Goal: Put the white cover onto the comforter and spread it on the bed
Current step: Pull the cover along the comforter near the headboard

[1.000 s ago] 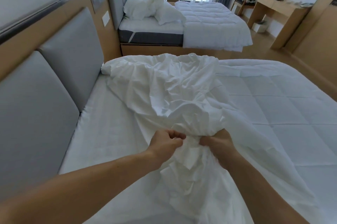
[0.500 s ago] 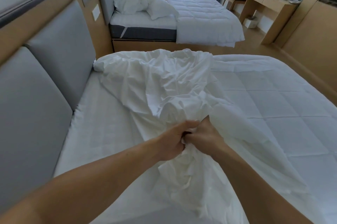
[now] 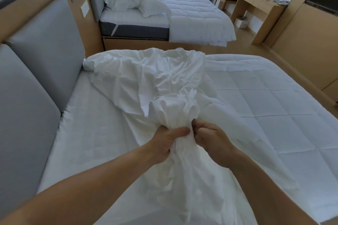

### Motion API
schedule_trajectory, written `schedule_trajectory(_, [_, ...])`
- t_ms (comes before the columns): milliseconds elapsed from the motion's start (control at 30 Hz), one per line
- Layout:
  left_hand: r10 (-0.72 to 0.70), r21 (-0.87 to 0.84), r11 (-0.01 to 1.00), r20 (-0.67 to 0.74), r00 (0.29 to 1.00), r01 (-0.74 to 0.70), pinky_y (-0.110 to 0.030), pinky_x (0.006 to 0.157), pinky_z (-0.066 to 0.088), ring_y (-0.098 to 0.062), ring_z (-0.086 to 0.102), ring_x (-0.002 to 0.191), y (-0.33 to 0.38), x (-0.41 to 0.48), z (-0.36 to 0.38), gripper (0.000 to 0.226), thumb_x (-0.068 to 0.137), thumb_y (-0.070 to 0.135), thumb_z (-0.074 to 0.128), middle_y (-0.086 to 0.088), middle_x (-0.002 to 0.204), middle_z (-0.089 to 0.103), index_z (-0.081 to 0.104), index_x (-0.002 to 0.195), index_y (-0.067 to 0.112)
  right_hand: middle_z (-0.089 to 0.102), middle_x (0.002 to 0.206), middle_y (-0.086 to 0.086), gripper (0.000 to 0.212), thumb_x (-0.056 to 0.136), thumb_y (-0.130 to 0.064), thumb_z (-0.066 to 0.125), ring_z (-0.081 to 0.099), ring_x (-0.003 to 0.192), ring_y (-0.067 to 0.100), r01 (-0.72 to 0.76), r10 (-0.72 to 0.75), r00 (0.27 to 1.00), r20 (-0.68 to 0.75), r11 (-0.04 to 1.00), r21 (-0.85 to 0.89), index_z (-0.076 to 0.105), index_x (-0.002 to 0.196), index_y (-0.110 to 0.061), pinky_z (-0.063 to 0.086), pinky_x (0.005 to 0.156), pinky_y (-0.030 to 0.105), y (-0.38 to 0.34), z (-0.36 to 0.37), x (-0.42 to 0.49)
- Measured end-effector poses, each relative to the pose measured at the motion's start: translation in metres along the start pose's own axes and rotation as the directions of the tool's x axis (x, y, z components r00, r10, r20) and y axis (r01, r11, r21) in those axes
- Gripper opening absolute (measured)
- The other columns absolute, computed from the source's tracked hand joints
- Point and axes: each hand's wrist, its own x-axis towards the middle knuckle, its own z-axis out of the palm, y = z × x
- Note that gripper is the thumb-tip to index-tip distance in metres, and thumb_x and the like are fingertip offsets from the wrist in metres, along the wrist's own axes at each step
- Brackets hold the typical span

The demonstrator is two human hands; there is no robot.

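1. While our left hand and right hand grip one bunched neck of the white cover, side by side with fingers curled into the cloth and thumbs nearly touching, we judge the task to be at an early stage.
2. From our hands the cover runs crumpled across the bed to its far edge, one corner lying close to the headboard. Its right side drapes over the comforter.
3. That comforter lies flat and quilted on the right part of the bed. Most of it is uncovered, and the cover overlaps it only along its left side.
4. Nearly all the work appears to be left. We have to find the opening, get the comforter inside, match the corners, shake the cover down and spread everything over the bed.
5. As for containers, the cover is the only bag-like thing at hand. The puffed bundle just above our fists looks like gathered cloth, but its opening is hidden, so we cannot tell whether any comforter corner is inside. A small pale bin stands on the floor by the desk, too small for us to tell its contents.
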Motion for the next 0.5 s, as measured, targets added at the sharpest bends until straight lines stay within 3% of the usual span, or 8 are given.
schedule_trajectory(100, [0.043, -0.002, 0.999, -0.048, 0.998, -0.043, -0.046, 0.082, 0.057, -0.042, 0.067, 0.104, -0.004, 0.002, -0.004, 0.041, 0.075, 0.005, 0.071, -0.028, 0.112, 0.067, 0.066, 0.114, -0.005, 0.069, 0.09, 0.0, 0.039, 0.089, 0.006, 0.039, 0.063, 0.084, 0.009, -0.03, 0.032, 0.999, 0.028, 0.997, -0.072, 0.069, 0.101, -0.014, 0.05, 0.08, 0.026, -0.002, 0.004, 0.006])
schedule_trajectory(167, [0.089, -0.011, 0.996, -0.018, 0.996, -0.089, -0.045, 0.082, 0.057, -0.04, 0.067, 0.103, -0.002, -0.001, -0.006, 0.037, 0.078, 0.004, 0.071, -0.027, 0.109, 0.068, 0.066, 0.113, -0.005, 0.068, 0.088, -0.005, 0.027, 0.089, -0.008, 0.043, 0.064, 0.084, 0.006, -0.02, 0.026, 0.996, 0.08, 0.997, -0.069, 0.067, 0.092, -0.02, 0.05, 0.082, 0.029, -0.006, 0.008, 0.011])
schedule_trajectory(233, [0.138, 0.041, 0.989, 0.025, 0.99, -0.139, -0.043, 0.084, 0.057, -0.034, 0.07, 0.098, 0.003, -0.007, -0.003, 0.029, 0.081, 0.004, 0.074, -0.021, 0.103, 0.07, 0.069, 0.108, 0.0, 0.071, 0.101, 0.004, 0.031, 0.09, -0.015, 0.042, 0.068, 0.098, 0.015, -0.019, 0.016, 0.982, 0.188, 1.0, 0.015, 0.07, 0.103, -0.017, 0.052, 0.091, 0.035, -0.01, 0.007, 0.016])
schedule_trajectory(333, [0.174, 0.178, 0.971, -0.074, 0.982, -0.159, -0.039, 0.083, 0.058, -0.029, 0.072, 0.094, 0.004, -0.012, 0.001, 0.024, 0.077, -0.001, 0.078, -0.015, 0.097, 0.074, 0.072, 0.1, 0.004, 0.062, 0.067, -0.01, 0.057, 0.094, -0.007, 0.031, 0.06, 0.067, 0.002, -0.046, 0.002, 0.944, 0.329, 0.991, 0.124, 0.07, 0.059, -0.027, 0.046, 0.071, 0.019, -0.015, 0.007, 0.025])
schedule_trajectory(367, [0.176, 0.194, 0.97, -0.127, 0.976, -0.149, -0.039, 0.083, 0.059, -0.029, 0.072, 0.094, 0.004, -0.013, 0.001, 0.027, 0.075, 0.0, 0.08, -0.015, 0.098, 0.074, 0.073, 0.1, 0.004, 0.063, 0.065, -0.014, 0.065, 0.096, -0.003, 0.027, 0.061, 0.065, -0.001, -0.06, 0.009, 0.938, 0.348, 0.989, 0.137, 0.071, 0.056, -0.028, 0.046, 0.069, 0.017, -0.017, 0.007, 0.026])
schedule_trajectory(433, [0.188, 0.196, 0.969, -0.207, 0.96, -0.148, -0.038, 0.079, 0.059, -0.029, 0.073, 0.094, 0.002, -0.013, 0.001, 0.032, 0.073, 0.002, 0.082, -0.016, 0.099, 0.074, 0.072, 0.103, 0.003, 0.075, 0.092, -0.007, 0.05, 0.099, -0.012, 0.034, 0.069, 0.092, 0.006, -0.079, 0.039, 0.913, 0.405, 0.993, 0.083, 0.079, 0.085, -0.027, 0.049, 0.089, 0.025, -0.017, 0.004, 0.033])
schedule_trajectory(467, [0.204, 0.194, 0.968, -0.236, 0.95, -0.16, -0.036, 0.076, 0.059, -0.029, 0.073, 0.094, 0.0, -0.014, 0.001, 0.034, 0.073, 0.001, 0.082, -0.016, 0.1, 0.074, 0.071, 0.105, 0.002, 0.074, 0.109, -0.001, 0.035, 0.096, -0.022, 0.042, 0.068, 0.107, 0.012, -0.098, 0.08, 0.908, 0.411, 0.995, 0.022, 0.076, 0.103, -0.025, 0.048, 0.1, 0.032, -0.013, -0.001, 0.04])
schedule_trajectory(500, [0.22, 0.2, 0.965, -0.272, 0.937, -0.169, -0.034, 0.074, 0.058, -0.028, 0.073, 0.093, -0.002, -0.014, 0.002, 0.034, 0.074, 0.0, 0.081, -0.016, 0.1, 0.074, 0.07, 0.106, 0.002, 0.071, 0.118, 0.003, 0.034, 0.089, -0.03, 0.049, 0.065, 0.115, 0.018, -0.111, 0.139, 0.9, 0.412, 0.99, -0.09, 0.072, 0.112, -0.022, 0.047, 0.104, 0.036, -0.012, -0.007, 0.044])
